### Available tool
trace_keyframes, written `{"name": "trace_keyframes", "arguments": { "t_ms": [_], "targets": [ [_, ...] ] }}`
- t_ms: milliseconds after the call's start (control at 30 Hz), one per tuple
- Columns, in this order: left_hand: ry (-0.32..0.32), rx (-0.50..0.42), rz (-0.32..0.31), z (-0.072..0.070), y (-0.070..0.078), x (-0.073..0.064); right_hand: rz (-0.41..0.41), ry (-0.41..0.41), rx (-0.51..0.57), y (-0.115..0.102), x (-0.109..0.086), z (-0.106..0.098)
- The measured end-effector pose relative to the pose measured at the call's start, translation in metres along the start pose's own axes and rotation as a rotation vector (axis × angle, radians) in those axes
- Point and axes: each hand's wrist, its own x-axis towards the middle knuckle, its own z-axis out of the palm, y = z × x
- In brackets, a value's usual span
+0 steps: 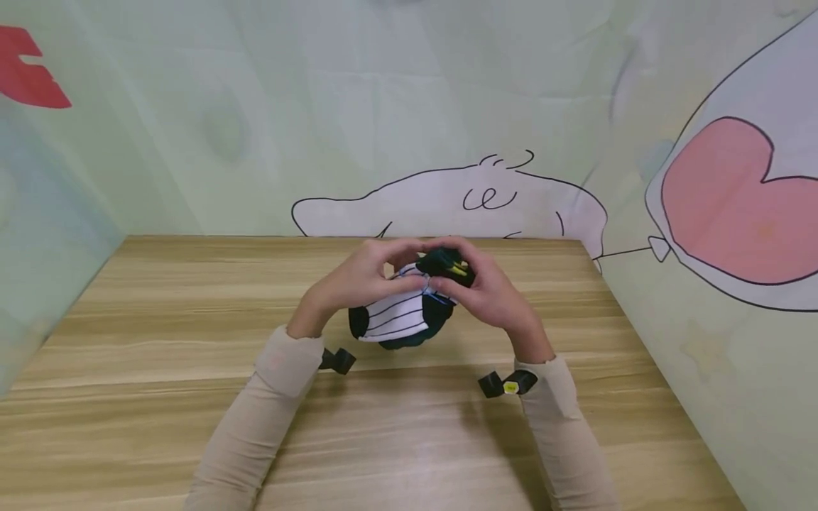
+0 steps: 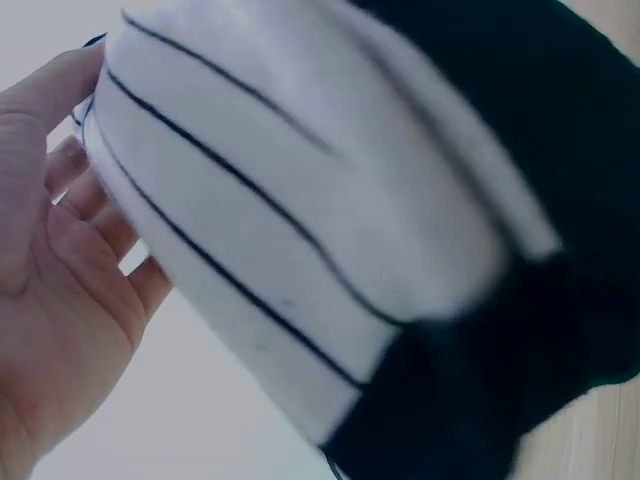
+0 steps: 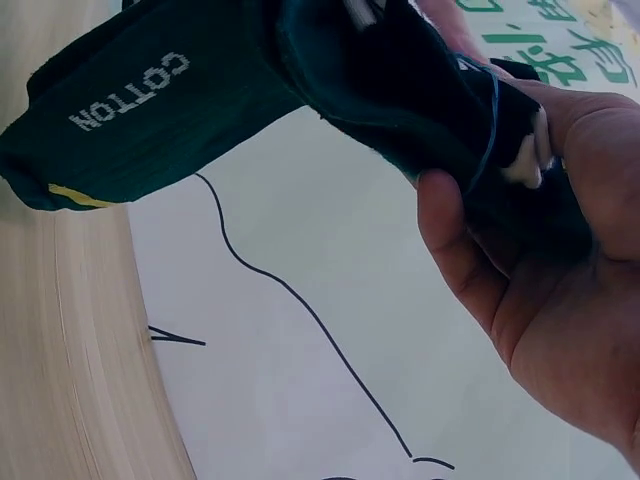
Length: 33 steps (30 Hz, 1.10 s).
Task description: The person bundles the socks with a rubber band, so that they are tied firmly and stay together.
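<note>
Over the table, both hands hold a bundle of socks. The white sock (image 1: 391, 314) has thin dark stripes and black ends, and hangs toward the left. A dark green sock (image 3: 170, 100) shows the word COTTON and a yellow stripe in the right wrist view. A thin blue band (image 3: 495, 120) runs round the bundle. My left hand (image 1: 358, 280) pinches the bundle's upper left side, thumb in front and fingers behind. My right hand (image 1: 491, 289) grips the dark gathered end, its thumb close to the left thumb at the band.
The wood-grain table (image 1: 396, 419) extends under both forearms. A pale printed backdrop (image 1: 383, 128) with cartoon drawings stands behind and at both sides. Small black wrist devices, one on the left sleeve (image 1: 339, 360) and one on the right sleeve (image 1: 508, 385), jut inward above the table.
</note>
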Motion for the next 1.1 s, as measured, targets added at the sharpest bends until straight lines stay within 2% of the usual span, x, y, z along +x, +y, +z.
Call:
{"name": "trace_keyframes", "arguments": {
  "t_ms": [167,467,833,1000,1100],
  "targets": [
    [0.005,-0.010,0.018,-0.001,0.001,0.000,0.008,0.007,0.034,0.001,-0.001,0.001],
    [0.058,0.001,-0.032,-0.009,0.005,-0.003,0.037,0.051,0.112,0.000,-0.004,-0.007],
    [0.194,0.010,-0.012,-0.018,0.003,-0.006,0.058,0.088,0.161,-0.003,-0.006,-0.012],
    [0.259,0.032,-0.017,-0.018,0.004,-0.006,0.044,0.136,0.160,-0.003,-0.005,-0.013],
    [0.273,0.021,-0.024,-0.018,0.004,-0.006,0.034,0.169,0.146,-0.003,-0.004,-0.015]
  ]
}}
